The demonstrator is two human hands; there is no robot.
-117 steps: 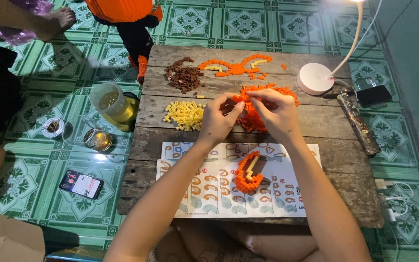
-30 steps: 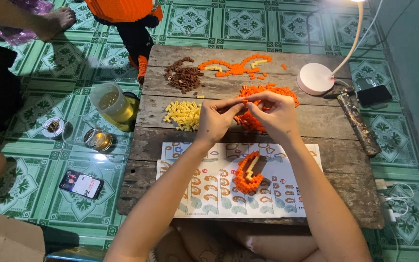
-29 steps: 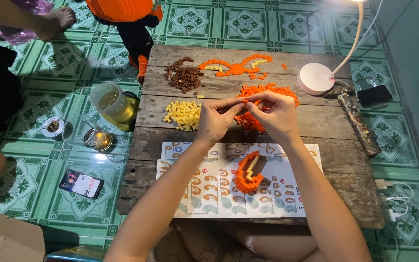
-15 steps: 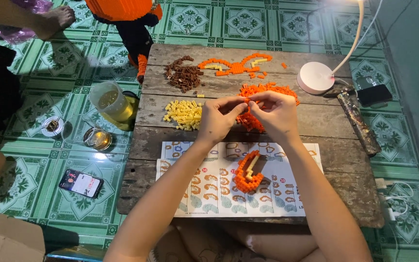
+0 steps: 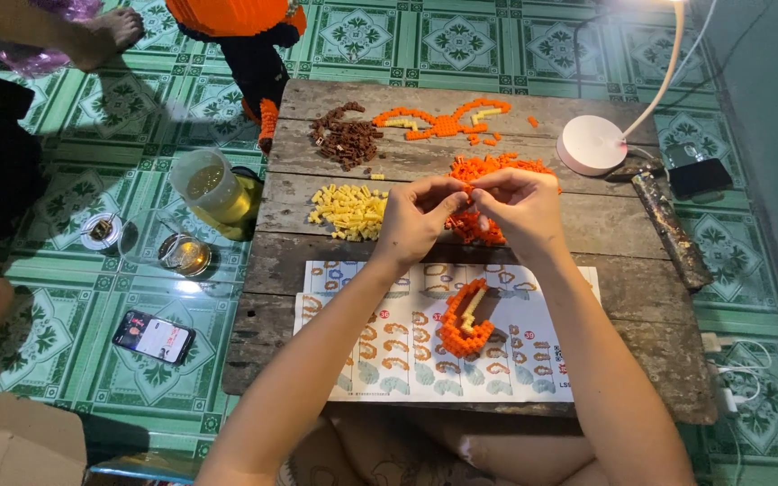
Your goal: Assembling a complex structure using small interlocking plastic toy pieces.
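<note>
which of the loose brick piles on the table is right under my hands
The orange brick pile, partly covered by your left hand and right hand. The yellow pile lies to their left and the brown pile farther back.

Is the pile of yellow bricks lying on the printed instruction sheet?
No, the yellow bricks lie on the bare wooden table, above the instruction sheet, beside the left hand.

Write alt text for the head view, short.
Left hand and right hand meet fingertip to fingertip over a pile of small orange plastic bricks on a weathered wooden plank table. Nearer the person, a half-built curved orange brick model lies on a printed paper instruction sheet; a pile of small yellow bricks sits left.
</note>
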